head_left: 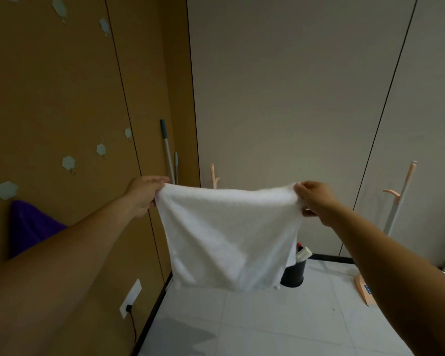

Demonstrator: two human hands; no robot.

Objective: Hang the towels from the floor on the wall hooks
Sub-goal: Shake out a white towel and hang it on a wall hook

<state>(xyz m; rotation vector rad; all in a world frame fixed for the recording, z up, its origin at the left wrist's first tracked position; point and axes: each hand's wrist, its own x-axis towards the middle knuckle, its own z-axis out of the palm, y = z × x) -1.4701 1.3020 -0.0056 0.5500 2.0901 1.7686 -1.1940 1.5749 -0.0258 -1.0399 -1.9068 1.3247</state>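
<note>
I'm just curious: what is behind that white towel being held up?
Behind the white towel, a black bin peeks out at its lower right, and the tip of a peach stand shows above. The rest of both is covered.

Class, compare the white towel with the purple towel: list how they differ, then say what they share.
The white towel is held spread flat in the air; the purple towel hangs bunched to a point against the brown wall. The left hand and right hand pinch the white towel's top corners; no hand touches the purple towel. Both are soft cloth towels.
</note>
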